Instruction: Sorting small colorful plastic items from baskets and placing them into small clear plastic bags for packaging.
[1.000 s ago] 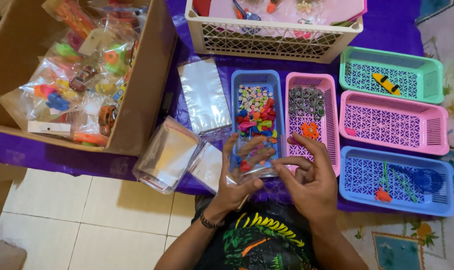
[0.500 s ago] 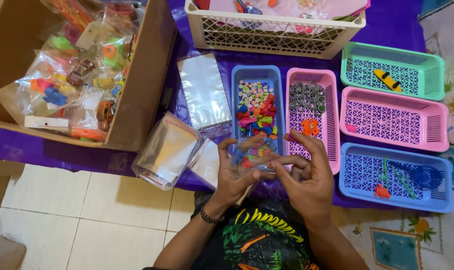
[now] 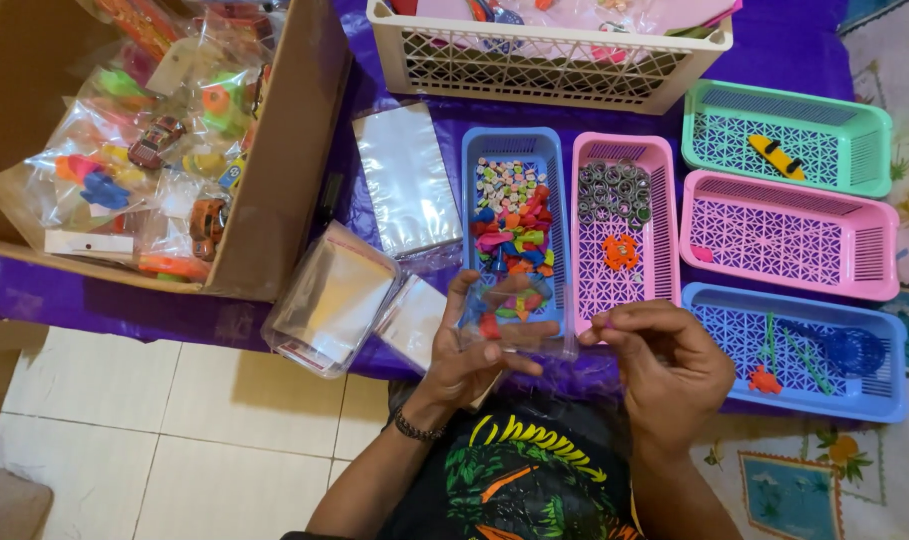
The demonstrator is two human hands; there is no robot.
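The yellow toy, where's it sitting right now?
In the head view, the yellow toy lies in the green basket at upper right, above the pink basket.

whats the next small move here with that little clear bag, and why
Probably slip what the right hand pinches into the small clear bag. The left hand holds that bag in front of the body with a few small coloured pieces already inside, and the right fingertips, closed on something tiny that I cannot make out, sit just beside the bag's right edge.
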